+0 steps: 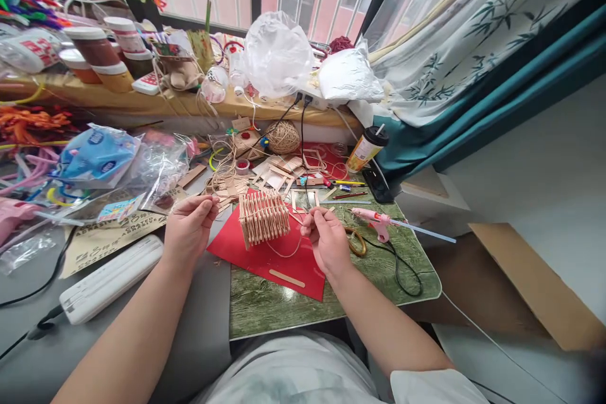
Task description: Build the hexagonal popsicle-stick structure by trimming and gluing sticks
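Observation:
Between my hands stands a small woven basket (264,219) of craft sticks and twine, its side facing me. My left hand (190,227) is to its left, thumb and fingers pinched; what they hold, if anything, is too small to make out. On the other side my right hand (327,240) is pinched shut on a thin strand of twine (285,256), which loops from below the basket up to the fingertips. Under the basket lies a red sheet (231,240), with a single craft stick (286,278) near its front edge.
A pink glue gun (376,221) and a roll of tape (357,242) lie to the right on the green board (269,319). Behind are loose sticks, a ball of twine (283,137) and a drink cup (367,149). A white power strip (112,279) lies at left.

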Motion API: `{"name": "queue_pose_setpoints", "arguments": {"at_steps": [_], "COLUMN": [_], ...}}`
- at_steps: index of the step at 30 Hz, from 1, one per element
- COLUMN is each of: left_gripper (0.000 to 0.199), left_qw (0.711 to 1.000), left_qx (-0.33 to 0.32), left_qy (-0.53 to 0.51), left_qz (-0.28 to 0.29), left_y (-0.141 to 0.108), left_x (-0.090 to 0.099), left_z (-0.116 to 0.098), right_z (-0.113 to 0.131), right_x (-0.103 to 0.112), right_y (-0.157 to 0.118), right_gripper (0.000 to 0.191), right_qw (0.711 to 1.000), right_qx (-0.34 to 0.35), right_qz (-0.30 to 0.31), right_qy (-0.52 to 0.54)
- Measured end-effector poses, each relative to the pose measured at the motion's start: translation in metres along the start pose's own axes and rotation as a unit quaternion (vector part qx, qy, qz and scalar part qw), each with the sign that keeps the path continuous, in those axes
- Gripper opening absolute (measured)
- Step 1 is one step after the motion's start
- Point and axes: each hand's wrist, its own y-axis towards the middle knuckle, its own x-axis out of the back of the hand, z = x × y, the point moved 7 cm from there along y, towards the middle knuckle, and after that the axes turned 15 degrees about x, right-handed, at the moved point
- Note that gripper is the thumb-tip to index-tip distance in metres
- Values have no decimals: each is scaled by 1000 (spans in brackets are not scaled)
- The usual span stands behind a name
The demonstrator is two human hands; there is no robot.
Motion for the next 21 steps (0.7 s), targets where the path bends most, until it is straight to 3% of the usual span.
{"name": "queue_pose_setpoints", "arguments": {"at_steps": [3, 5, 11, 21], "left_gripper": [29, 29, 46, 39], "left_qw": [1000, 1000, 996, 998], "left_qx": [-8, -11, 0, 55], "left_qy": [-6, -9, -9, 42], "left_qz": [13, 28, 93, 4], "left_y": [-2, -4, -10, -4], "left_x": [-4, -9, -27, -12], "left_z": [-2, -6, -11, 14], "right_z": [-6, -10, -16, -34], "right_x": [-3, -2, 2, 18], "right_y": [-3, -4, 5, 11], "right_gripper": [16, 23, 37, 21], "right_qw": [997, 993, 995, 993], "right_qx": [-38, -58, -65, -65], "right_qz": [16, 21, 38, 63], "right_qy": [71, 97, 73, 70]}}
